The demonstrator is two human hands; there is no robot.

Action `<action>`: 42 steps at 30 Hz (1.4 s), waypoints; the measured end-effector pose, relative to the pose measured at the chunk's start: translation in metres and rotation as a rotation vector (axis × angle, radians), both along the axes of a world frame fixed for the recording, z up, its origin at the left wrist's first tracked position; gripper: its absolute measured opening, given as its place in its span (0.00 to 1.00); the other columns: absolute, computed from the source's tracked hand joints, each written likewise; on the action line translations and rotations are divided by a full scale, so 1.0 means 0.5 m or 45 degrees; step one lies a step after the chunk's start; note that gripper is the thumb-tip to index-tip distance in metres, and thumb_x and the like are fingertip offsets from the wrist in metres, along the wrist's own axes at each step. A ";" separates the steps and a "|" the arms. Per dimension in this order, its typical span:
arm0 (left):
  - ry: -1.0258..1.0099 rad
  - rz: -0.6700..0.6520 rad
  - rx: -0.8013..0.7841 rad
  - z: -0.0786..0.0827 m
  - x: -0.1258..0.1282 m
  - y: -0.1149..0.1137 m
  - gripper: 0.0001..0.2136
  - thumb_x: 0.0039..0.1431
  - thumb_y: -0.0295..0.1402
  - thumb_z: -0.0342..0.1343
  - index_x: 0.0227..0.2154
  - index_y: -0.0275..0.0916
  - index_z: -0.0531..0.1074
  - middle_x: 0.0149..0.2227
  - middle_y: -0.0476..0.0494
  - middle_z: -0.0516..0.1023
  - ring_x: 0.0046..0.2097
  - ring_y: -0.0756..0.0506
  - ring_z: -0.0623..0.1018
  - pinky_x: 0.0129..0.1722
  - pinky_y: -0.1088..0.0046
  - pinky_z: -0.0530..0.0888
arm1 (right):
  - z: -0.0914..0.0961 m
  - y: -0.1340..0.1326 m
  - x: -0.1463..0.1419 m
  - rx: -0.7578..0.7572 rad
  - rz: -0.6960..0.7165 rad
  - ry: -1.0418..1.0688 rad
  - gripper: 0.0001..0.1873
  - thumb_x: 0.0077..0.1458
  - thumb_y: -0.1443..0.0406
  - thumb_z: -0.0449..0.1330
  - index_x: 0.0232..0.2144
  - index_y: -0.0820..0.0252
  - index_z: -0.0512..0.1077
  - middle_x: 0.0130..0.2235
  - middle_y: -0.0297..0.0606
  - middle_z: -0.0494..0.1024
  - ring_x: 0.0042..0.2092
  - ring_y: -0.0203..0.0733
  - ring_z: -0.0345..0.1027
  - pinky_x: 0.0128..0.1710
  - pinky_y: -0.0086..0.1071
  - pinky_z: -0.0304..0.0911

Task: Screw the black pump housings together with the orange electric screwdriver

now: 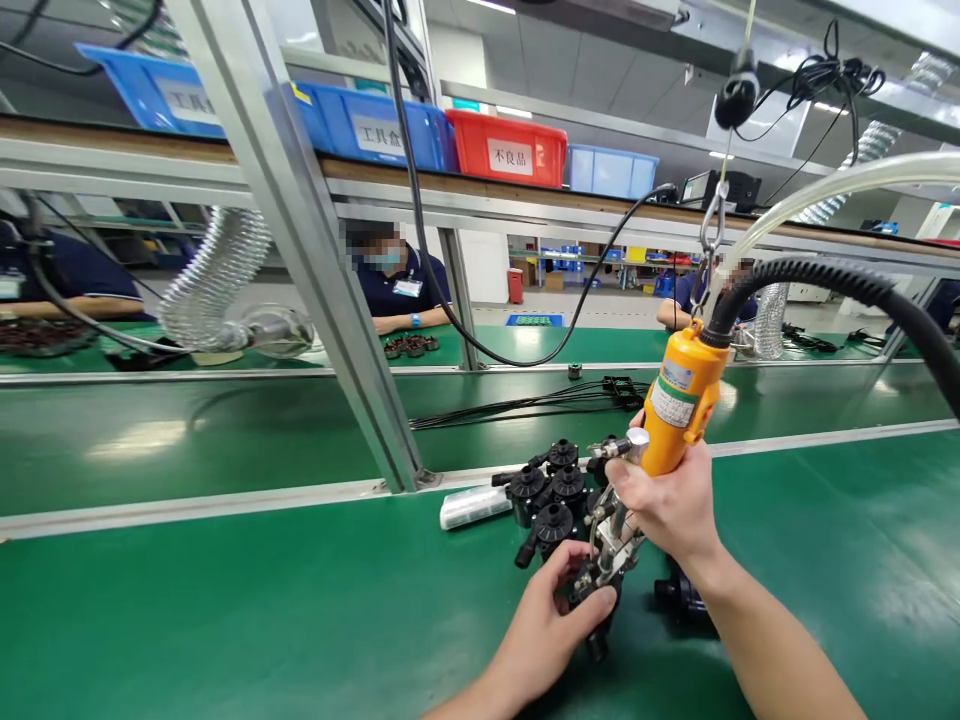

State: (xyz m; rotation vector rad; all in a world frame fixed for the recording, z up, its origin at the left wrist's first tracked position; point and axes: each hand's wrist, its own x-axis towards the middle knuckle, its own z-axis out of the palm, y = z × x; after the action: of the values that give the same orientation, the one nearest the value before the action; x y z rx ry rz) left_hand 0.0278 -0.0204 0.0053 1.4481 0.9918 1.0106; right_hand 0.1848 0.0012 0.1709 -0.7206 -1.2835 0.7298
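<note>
My right hand (664,500) is closed round an orange powered screwdriver (681,400) that hangs from a hook and has a black hose at its top. Its metal tip (609,550) points down onto a small black pump part (596,600). My left hand (547,620) grips that black part from the left and below, holding it on the green bench. Just behind stands a cluster of several similar black pump parts (551,490). Another black part (679,595) lies under my right wrist.
A small clear plastic packet (474,505) lies left of the cluster. A slanted aluminium post (322,280) meets the bench's rail. Black cables (525,400) lie on the green conveyor belt (187,430) beyond. Other people sit across it. Blue and red bins (506,148) line the shelf above.
</note>
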 end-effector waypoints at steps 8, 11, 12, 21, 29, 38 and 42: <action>-0.018 -0.343 -0.059 -0.025 -0.022 -0.009 0.48 0.42 0.40 0.76 0.66 0.48 0.59 0.53 0.44 0.75 0.41 0.45 0.74 0.37 0.72 0.67 | 0.031 -0.051 0.145 0.076 -0.114 0.209 0.30 0.46 0.56 0.77 0.47 0.56 0.71 0.28 0.28 0.67 0.24 0.33 0.58 0.22 0.29 0.60; -0.019 -0.321 -0.053 -0.027 0.001 -0.009 0.44 0.44 0.40 0.75 0.64 0.47 0.60 0.52 0.44 0.75 0.40 0.45 0.74 0.36 0.73 0.67 | 0.042 -0.077 0.155 0.089 0.039 0.355 0.34 0.47 0.47 0.76 0.49 0.55 0.71 0.25 0.26 0.63 0.21 0.31 0.55 0.20 0.27 0.55; -0.017 -0.316 -0.043 -0.027 0.008 -0.008 0.45 0.44 0.41 0.75 0.64 0.47 0.60 0.53 0.44 0.75 0.41 0.44 0.75 0.37 0.72 0.69 | 0.044 -0.081 0.145 0.100 0.078 0.400 0.35 0.46 0.46 0.76 0.48 0.55 0.70 0.24 0.25 0.62 0.21 0.31 0.54 0.19 0.27 0.54; -0.023 -0.265 0.065 -0.030 0.018 -0.005 0.44 0.44 0.51 0.77 0.63 0.43 0.67 0.49 0.41 0.79 0.53 0.31 0.77 0.57 0.53 0.74 | -0.007 -0.020 0.029 0.061 0.076 0.227 0.31 0.48 0.49 0.75 0.47 0.56 0.68 0.27 0.27 0.64 0.23 0.32 0.56 0.22 0.29 0.59; -0.074 -0.313 0.234 -0.009 0.029 -0.004 0.47 0.50 0.43 0.74 0.70 0.42 0.58 0.68 0.34 0.68 0.70 0.27 0.64 0.73 0.48 0.57 | 0.008 -0.036 0.007 0.034 0.143 0.206 0.29 0.46 0.56 0.77 0.44 0.57 0.69 0.27 0.28 0.67 0.23 0.31 0.58 0.21 0.27 0.56; -0.160 -0.341 0.163 0.019 0.036 -0.016 0.49 0.49 0.47 0.74 0.71 0.42 0.58 0.68 0.33 0.69 0.69 0.27 0.67 0.71 0.47 0.61 | 0.001 -0.036 0.016 0.089 0.116 0.181 0.32 0.46 0.54 0.77 0.49 0.55 0.70 0.30 0.29 0.68 0.25 0.33 0.62 0.23 0.29 0.62; -0.087 -0.300 0.182 0.012 0.033 -0.012 0.46 0.49 0.43 0.74 0.70 0.42 0.61 0.66 0.34 0.72 0.70 0.26 0.64 0.73 0.46 0.56 | 0.007 -0.040 0.003 0.058 0.062 0.148 0.30 0.45 0.53 0.77 0.45 0.55 0.70 0.27 0.28 0.67 0.23 0.32 0.59 0.22 0.27 0.61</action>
State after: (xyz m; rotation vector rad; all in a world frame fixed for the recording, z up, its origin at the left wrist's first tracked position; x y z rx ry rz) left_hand 0.0443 -0.0265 0.0115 1.5948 0.6924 0.9659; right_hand 0.1863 -0.0188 0.1744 -0.6031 -1.2111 0.7692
